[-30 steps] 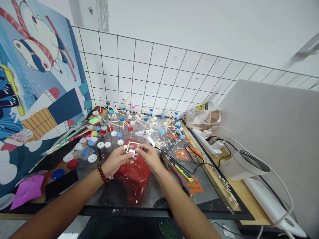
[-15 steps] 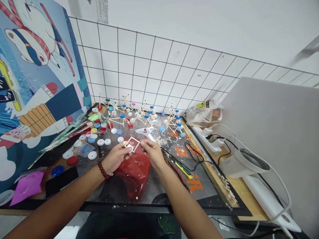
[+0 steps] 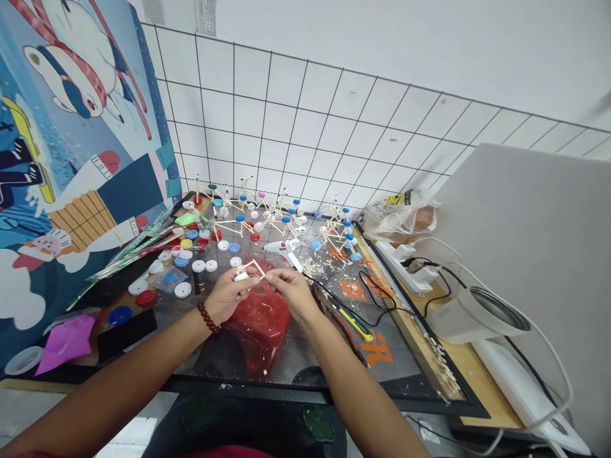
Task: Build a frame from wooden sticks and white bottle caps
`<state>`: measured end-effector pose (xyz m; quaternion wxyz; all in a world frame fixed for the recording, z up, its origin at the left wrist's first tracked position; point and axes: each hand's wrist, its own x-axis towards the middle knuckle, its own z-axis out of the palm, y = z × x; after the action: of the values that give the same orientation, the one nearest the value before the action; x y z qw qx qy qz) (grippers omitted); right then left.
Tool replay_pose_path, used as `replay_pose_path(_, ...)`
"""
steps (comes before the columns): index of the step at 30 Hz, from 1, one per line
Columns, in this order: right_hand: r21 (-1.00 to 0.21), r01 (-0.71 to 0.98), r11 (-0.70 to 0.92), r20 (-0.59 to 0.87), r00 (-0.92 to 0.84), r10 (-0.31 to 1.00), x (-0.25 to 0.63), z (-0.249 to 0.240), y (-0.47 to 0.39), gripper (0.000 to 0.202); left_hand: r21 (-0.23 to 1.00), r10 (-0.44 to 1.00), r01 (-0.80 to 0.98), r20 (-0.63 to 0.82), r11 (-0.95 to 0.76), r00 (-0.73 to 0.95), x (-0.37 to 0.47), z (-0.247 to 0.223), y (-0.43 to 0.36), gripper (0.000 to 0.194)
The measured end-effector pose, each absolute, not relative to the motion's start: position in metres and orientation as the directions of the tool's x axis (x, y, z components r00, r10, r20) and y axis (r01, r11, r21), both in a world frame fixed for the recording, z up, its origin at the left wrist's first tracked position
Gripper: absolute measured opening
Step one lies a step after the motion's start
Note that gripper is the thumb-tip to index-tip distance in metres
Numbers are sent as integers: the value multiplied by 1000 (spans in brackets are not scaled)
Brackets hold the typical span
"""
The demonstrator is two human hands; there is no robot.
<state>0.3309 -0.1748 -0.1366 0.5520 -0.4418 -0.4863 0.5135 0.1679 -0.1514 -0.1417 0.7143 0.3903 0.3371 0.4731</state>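
My left hand [image 3: 228, 294] pinches a white bottle cap [image 3: 241, 277] with thin pale sticks [image 3: 256, 263] joined to it. The fingers of my right hand [image 3: 289, 289] are closed on the end of one stick, to the right of the cap. Both hands are above a glossy red piece [image 3: 260, 318] on the dark tabletop. A white glue gun [image 3: 286, 250] lies just beyond my right hand. Behind it stand several stick models [image 3: 286, 219] with blue, red and white caps.
Loose caps [image 3: 182, 290] and a pink packet [image 3: 67, 342] lie at the left. Pliers [image 3: 344, 327], a yellow cutter [image 3: 356, 324] and black cable [image 3: 382, 305] are right of my hands. A power strip [image 3: 405, 267] and white cylinder [image 3: 477, 315] stand farther right, beside a grey panel.
The sticks and cap have turned between my fingers, and the stick frame now shows as a bent peak. The whole view has shifted slightly.
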Motion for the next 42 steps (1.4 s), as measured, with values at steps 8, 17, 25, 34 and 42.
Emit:
replay_pose_path(8,-990,-127,66,65,10,998,330,-139,-174,28,909,950,-360,-102,209,294,167,-138,-154,34)
replay_pose_path(17,-991,-103,85,85,4,996,329,-138,-175,29,932,952,-300,-119,205,281,166,-131,-157,38)
replay_pose_path(25,-984,-168,60,63,-10,998,327,-144,-174,33,889,957,-407,-100,209,272,166,-140,-150,37)
replay_pose_path(34,-982,-153,110,106,35,994,324,-145,-173,26,852,925,-454,-88,262,369,168,-136,-155,33)
replay_pose_path(42,-983,-142,120,118,27,993,326,-143,-173,26,892,885,-372,-62,256,461,166,-138,-154,39)
